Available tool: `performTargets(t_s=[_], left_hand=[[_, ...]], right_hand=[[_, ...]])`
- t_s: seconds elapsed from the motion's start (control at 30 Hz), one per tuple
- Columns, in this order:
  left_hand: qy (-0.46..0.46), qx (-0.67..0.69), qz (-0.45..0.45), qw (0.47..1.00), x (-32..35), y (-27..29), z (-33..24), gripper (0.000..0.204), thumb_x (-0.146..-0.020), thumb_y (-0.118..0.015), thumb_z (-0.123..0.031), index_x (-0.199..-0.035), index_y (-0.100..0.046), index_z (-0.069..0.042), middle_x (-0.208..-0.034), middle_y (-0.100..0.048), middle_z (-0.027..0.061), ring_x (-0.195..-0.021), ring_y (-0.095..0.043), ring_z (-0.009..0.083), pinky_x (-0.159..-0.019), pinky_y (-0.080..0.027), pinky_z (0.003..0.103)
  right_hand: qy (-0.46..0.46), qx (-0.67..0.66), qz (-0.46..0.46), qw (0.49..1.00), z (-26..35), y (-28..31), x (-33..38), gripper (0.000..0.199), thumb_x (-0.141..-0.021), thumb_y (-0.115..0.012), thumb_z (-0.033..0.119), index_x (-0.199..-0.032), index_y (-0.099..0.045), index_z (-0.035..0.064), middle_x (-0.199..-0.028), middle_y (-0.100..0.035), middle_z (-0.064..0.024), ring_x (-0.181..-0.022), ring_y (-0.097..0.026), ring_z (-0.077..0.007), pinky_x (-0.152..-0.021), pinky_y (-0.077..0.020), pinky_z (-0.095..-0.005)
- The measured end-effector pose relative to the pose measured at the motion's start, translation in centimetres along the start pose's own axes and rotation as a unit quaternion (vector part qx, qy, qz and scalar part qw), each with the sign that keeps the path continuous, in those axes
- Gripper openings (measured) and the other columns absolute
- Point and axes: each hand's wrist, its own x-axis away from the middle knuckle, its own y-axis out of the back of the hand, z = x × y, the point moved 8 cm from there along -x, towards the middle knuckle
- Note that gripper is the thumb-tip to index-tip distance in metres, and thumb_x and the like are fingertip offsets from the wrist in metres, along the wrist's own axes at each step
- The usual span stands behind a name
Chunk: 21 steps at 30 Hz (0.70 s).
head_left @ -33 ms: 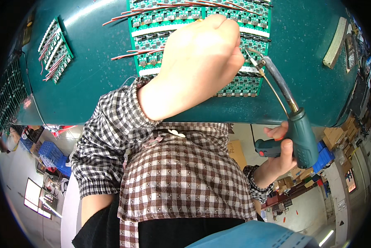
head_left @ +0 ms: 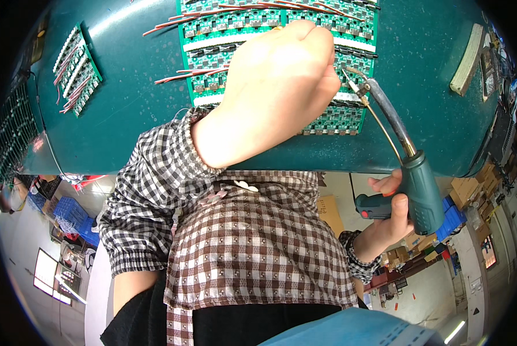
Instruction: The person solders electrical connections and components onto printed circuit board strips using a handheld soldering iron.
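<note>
A panel of green circuit boards (head_left: 333,122) lies on the dark green table, with rows of small parts and white strips across it. My left hand (head_left: 273,89) is closed over its middle. The fingertips are turned away, so what they pinch is hidden. Red, white and dark wires (head_left: 195,73) stick out to the left of this hand, and more cross the boards farther up. My right hand (head_left: 390,222) grips a green soldering gun (head_left: 423,193) by its handle beyond the table's near edge. Its bent metal tip and thin feed tube reach the panel's right side, close to my left fingers.
A smaller board panel with wires (head_left: 78,72) lies on the left of the table (head_left: 131,109). A pale, worn block (head_left: 466,60) rests at the far right beside dark tools. Dark boards (head_left: 16,132) stand along the left edge, near a cable. Blue crates (head_left: 71,213) are on the floor.
</note>
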Motion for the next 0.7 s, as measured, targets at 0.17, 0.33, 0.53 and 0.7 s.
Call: performTargets(t_s=[0.17, 0.33, 0.53, 0.7], left_hand=[[-0.002, -0.007, -0.001, 1.0, 0.01, -0.03, 0.09, 0.013, -0.064, -0.063, -0.001, -0.068, -0.052, -0.006, -0.061, -0.047, 0.0042, -0.053, -0.05, 0.0191, -0.047, -0.04, 0.031], [-0.006, -0.004, -0.004, 1.0, -0.06, 0.09, -0.04, 0.013, -0.064, -0.063, -0.001, -0.068, -0.052, -0.006, -0.061, -0.047, 0.0043, -0.053, -0.05, 0.0191, -0.047, -0.04, 0.031], [-0.017, -0.011, -0.012, 1.0, -0.05, 0.12, -0.15, 0.013, -0.064, -0.063, 0.0, -0.068, -0.053, -0.006, -0.062, -0.049, 0.0043, -0.053, -0.051, 0.0188, -0.047, -0.042, 0.03], [-0.028, -0.022, -0.017, 0.999, 0.12, 0.06, -0.26, 0.014, -0.064, -0.064, -0.001, -0.068, -0.053, -0.007, -0.062, -0.049, 0.0034, -0.053, -0.051, 0.0179, -0.048, -0.042, 0.029]], right_hand=[[-0.023, -0.033, -0.016, 0.999, -0.29, 0.25, 0.01, 0.047, -0.071, -0.07, 0.021, -0.097, -0.055, -0.0142, -0.072, -0.057, -0.016, -0.062, -0.057, -0.0233, -0.06, -0.0546, -0.0401], [0.0, -0.012, -0.006, 1.0, -0.13, 0.43, -0.01, 0.047, -0.074, -0.067, 0.025, -0.1, -0.054, -0.0128, -0.073, -0.057, -0.0155, -0.062, -0.058, -0.0234, -0.058, -0.0558, -0.0391], [0.007, 0.008, -0.012, 1.0, 0.07, 0.41, 0.36, 0.05, -0.079, -0.063, 0.029, -0.106, -0.052, -0.0119, -0.08, -0.057, -0.0165, -0.063, -0.06, -0.0236, -0.057, -0.0569, -0.0372], [0.025, 0.013, 0.013, 1.0, -0.05, 0.33, 0.36, 0.049, -0.08, -0.062, 0.028, -0.107, -0.051, -0.0121, -0.08, -0.056, -0.0163, -0.063, -0.06, -0.0238, -0.057, -0.0565, -0.0372]])
